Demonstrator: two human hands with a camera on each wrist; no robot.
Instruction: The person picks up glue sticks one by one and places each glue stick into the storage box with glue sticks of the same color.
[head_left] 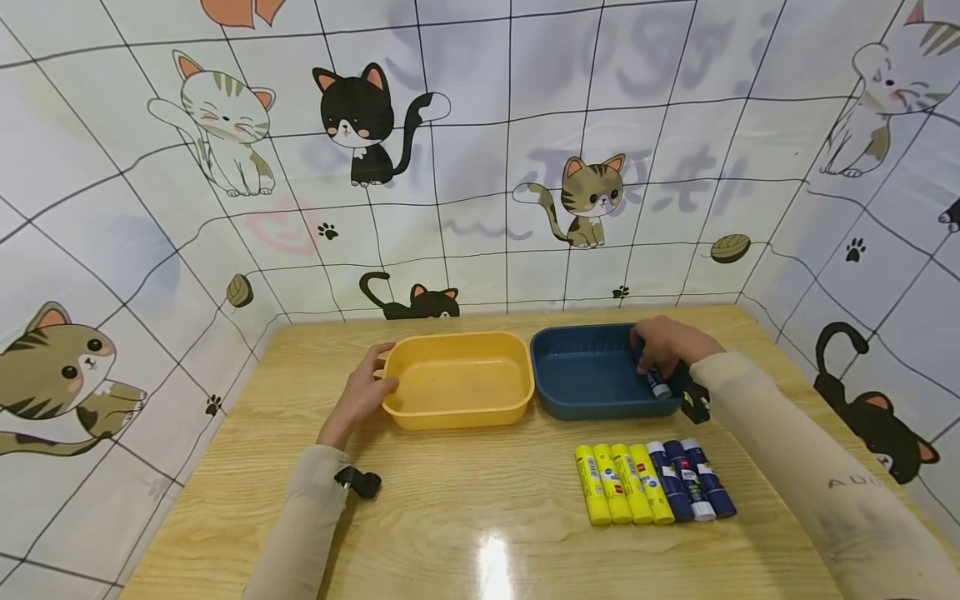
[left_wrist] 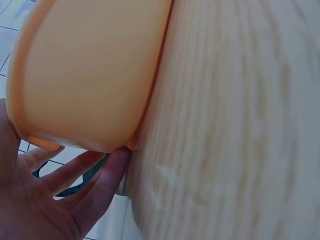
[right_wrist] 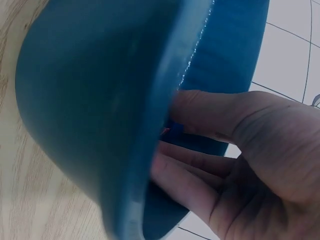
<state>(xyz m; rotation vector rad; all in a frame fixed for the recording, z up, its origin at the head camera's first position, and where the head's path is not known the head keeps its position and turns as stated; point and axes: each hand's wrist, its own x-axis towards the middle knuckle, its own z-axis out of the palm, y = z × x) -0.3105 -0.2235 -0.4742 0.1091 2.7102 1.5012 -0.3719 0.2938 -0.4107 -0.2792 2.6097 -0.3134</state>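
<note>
At the left end of the yellow plastic tray (head_left: pixel 457 420), my left hand (head_left: pixel 363 392) grips the rim, the thumb over the edge and the fingers along the outer wall. In the left wrist view those fingers (left_wrist: pixel 102 187) touch the tray's end wall. My right hand (head_left: pixel 671 340) reaches over the right end of the blue tray (head_left: pixel 585 379) and pinches a navy glue stick (head_left: pixel 658 386) with a white end, low inside it. The right wrist view shows thumb and fingers inside the blue wall (right_wrist: pixel 95 100), with most of the glue stick hidden.
In front of the blue tray, several yellow glue sticks (head_left: pixel 622 485) lie side by side with 3 navy glue sticks (head_left: pixel 690 481). Both trays stand close together on the wooden table (head_left: pixel 435 517). A cat-patterned white cloth (head_left: pixel 480 167) hangs behind and on both sides.
</note>
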